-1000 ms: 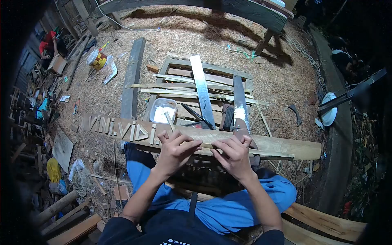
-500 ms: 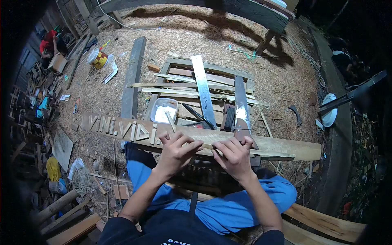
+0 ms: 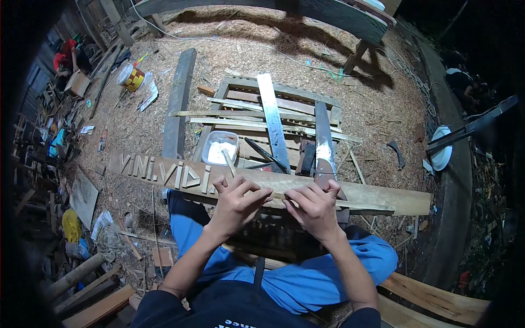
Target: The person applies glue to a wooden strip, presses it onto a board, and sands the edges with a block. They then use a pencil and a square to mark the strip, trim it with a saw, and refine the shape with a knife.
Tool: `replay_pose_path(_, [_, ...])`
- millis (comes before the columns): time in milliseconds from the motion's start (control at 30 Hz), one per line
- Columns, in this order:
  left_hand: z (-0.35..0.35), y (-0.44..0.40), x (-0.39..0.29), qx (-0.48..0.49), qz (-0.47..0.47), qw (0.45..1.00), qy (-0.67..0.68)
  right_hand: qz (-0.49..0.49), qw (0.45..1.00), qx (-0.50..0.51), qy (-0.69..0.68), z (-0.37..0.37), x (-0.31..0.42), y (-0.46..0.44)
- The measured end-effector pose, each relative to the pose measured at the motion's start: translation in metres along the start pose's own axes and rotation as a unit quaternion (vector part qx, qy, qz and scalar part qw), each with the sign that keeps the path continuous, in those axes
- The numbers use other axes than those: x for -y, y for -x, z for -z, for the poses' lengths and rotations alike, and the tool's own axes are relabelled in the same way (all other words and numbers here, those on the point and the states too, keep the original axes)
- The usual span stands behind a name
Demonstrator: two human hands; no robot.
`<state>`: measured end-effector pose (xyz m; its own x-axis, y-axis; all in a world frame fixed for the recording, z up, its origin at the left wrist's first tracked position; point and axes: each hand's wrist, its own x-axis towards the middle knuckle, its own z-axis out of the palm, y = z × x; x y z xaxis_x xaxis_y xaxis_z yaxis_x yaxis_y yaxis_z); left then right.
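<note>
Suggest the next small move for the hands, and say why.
I'd probably lower the wooden piece onto the board, right of the raised letters: the left hand and right hand both pinch it, and the letters fill only the board's left part, with plain wood beyond.

The tub (image 3: pixel 221 146) lies left of the steel ruler (image 3: pixel 273 124), behind the lettered plank (image 3: pixel 383 198).

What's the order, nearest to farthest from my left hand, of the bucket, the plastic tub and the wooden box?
1. Plastic tub, just beyond your left hand.
2. Bucket, farther out to the left.
3. Wooden box, far left, by the person in red.
</note>
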<state>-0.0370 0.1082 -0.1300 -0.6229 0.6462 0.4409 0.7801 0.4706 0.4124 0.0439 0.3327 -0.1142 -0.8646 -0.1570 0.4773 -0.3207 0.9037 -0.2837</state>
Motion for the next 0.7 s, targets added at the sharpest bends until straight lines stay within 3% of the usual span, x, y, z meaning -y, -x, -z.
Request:
replay_pose_path(133, [-0.002, 0.003, 0.000, 0.003, 0.003, 1.000, 0.003, -0.059, 0.994, 0.042, -0.079, 0.014, 0.005, -0.006])
replay_pose_path(700, [0.001, 0.006, -0.004, -0.038, -0.030, 0.998, -0.040, -0.125, 0.959, 0.116, -0.224, 0.016, 0.007, -0.024])
